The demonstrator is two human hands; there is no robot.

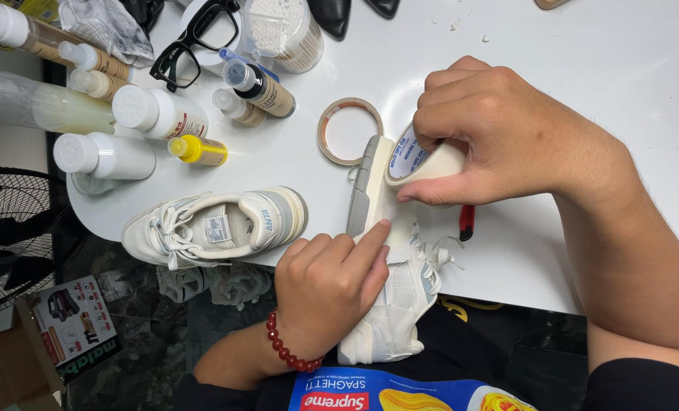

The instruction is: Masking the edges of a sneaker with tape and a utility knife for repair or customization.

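Note:
My left hand (328, 285), with a red bead bracelet at the wrist, grips a white sneaker (389, 304) turned on its side, index finger pressed on the taped edge of its sole. My right hand (499, 137) holds a roll of cream masking tape (423, 161) against the sole near the heel. A second white sneaker (214, 224) lies upright on the white table (583, 61) to the left. A thinner tape roll (348, 131) lies flat just behind the held shoe.
Several bottles (137, 114) stand at the table's left, one small and yellow (196, 150). Black glasses (194, 42) and a tub of cotton swabs (282, 30) sit at the back. A red cutter (466, 222) lies under my right hand. A fan (8, 236) stands left.

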